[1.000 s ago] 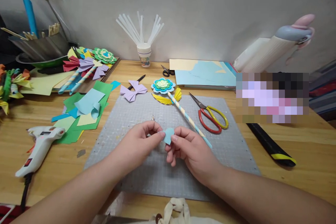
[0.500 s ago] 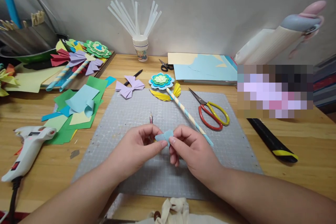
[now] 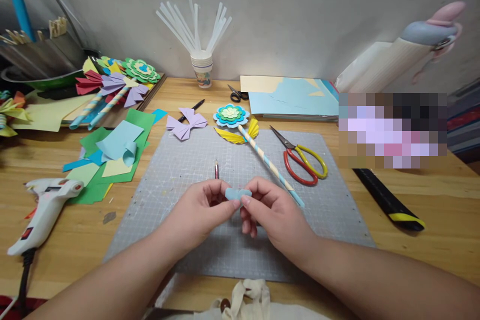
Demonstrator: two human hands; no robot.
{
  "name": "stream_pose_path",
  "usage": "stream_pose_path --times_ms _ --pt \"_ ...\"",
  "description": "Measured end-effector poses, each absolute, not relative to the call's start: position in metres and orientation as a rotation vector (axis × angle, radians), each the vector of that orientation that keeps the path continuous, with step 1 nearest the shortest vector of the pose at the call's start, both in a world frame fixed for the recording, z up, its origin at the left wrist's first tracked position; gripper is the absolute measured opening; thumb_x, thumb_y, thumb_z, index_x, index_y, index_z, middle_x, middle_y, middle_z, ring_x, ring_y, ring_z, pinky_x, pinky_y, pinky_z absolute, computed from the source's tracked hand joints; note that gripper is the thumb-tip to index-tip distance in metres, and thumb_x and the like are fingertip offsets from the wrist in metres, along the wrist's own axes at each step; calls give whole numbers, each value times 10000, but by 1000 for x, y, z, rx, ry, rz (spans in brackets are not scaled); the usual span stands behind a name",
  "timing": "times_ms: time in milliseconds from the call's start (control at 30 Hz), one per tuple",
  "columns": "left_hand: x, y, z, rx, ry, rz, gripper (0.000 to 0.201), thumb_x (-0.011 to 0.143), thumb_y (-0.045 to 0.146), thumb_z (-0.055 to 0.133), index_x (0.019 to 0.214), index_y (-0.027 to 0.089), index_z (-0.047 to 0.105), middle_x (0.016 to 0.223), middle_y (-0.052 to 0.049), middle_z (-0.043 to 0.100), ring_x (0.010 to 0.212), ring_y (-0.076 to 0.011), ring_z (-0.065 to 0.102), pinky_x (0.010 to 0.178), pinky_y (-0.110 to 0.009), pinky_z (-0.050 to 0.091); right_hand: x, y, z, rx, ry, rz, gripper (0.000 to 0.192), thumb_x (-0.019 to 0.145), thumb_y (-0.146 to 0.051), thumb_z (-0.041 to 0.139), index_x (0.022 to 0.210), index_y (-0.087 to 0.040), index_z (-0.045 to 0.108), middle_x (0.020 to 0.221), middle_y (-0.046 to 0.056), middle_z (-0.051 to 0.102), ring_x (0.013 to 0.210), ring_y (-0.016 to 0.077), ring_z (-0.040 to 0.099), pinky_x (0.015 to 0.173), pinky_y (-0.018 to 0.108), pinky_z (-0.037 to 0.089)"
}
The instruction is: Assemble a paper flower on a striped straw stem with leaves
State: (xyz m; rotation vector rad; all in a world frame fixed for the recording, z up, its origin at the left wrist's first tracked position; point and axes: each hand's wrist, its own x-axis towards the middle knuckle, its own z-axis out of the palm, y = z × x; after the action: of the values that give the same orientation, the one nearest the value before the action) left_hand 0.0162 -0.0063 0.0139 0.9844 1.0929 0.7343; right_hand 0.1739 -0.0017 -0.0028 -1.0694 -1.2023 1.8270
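Both hands: my left hand [image 3: 198, 210] and right hand [image 3: 272, 210] pinch one small light-blue folded paper piece [image 3: 237, 193] between fingertips, above the grey cutting mat [image 3: 187, 160] on the worktop.
Change: a second ago the piece stood fanned upright; now it lies flat and narrow, pressed together.
Meaning: I judge the fold is being tightened.
Nearby: blue-striped paper straw [image 3: 268, 162], red-and-yellow scissors [image 3: 302, 162].

both forearms bare, reaching in from the lower corners and converging at the centre. left hand [image 3: 200, 210] palm-down, fingers curled, thumb and forefinger tips pressed together in a pinch. right hand [image 3: 272, 212] mirrored just beside it, thumb and forefinger pinched likewise, remaining fingers [image 3: 250, 225] curled under toward the palm. fingertips of the two hands nearly touching, wrists level and slightly raised.
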Motion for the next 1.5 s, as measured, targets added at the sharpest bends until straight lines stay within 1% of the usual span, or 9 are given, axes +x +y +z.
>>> stream_pose_path --times_ms 200,333,400,500,700,867,1200,1333,1500 --pt "16 -6 9 1022 1185 774 301 690 388 708 669 195 477 634 6 626 624 -160 601 619 -290 432 173 -1 -4 -1108 -1199 1820 268 788 -416 633 709 -201 493 551 -64 532 444 79 516 414 194 400" --pt "18 -7 10 1030 1223 785 269 696 388 683 735 194 501 648 12 608 637 -165 601 620 -295 431 172 -1 -4 -1115 -1186 1807 279 794 -431 629 713 -204 489 553 -65 533 446 80 515 420 197 401" --pt "19 -8 11 1034 1247 797 250 688 371 678 748 191 514 641 23 585 620 -151 579 607 -284 423 172 -2 -4 -1112 -1187 1803 277 798 -430 626 716 -206 485 555 -65 533 446 80 514 423 199 401" --pt "19 -8 12 1049 1280 814 214 675 334 667 725 185 522 618 36 544 596 -130 536 589 -267 405 172 -3 -4 -1104 -1203 1806 262 793 -414 629 723 -207 486 557 -63 531 453 85 516 430 205 404" --pt "20 -9 12 1113 1311 816 174 649 281 654 652 189 506 632 25 529 615 -132 493 583 -263 388 172 -2 -3 -1135 -1274 1793 228 787 -391 624 735 -209 498 544 -59 521 458 93 499 434 212 387" --pt "21 -10 9 1159 1338 844 138 645 231 631 641 195 498 629 40 476 620 -124 453 576 -249 358 172 -1 -4 -1164 -1326 1762 196 790 -335 614 712 -215 481 494 -64 511 450 94 478 456 218 391" --pt "21 -11 6 1157 1259 797 128 742 295 587 702 192 520 612 4 582 607 -159 559 582 -281 421 173 -1 -1 -1111 -1204 1808 206 792 -381 606 750 -210 497 559 -61 521 465 89 496 437 211 383" --pt "21 -12 6 1185 1255 782 105 726 256 600 678 188 536 625 -5 597 622 -161 566 593 -280 425 173 -1 -1 -1123 -1277 1768 152 788 -329 607 784 -205 520 554 -62 526 475 87 488 464 219 394" --pt "22 -13 5 1212 1275 780 107 715 253 599 666 185 532 645 -3 580 635 -155 534 595 -279 404 173 0 0 -1148 -1319 1724 162 779 -320 618 722 -190 541 566 -50 528 494 84 486 464 215 386"
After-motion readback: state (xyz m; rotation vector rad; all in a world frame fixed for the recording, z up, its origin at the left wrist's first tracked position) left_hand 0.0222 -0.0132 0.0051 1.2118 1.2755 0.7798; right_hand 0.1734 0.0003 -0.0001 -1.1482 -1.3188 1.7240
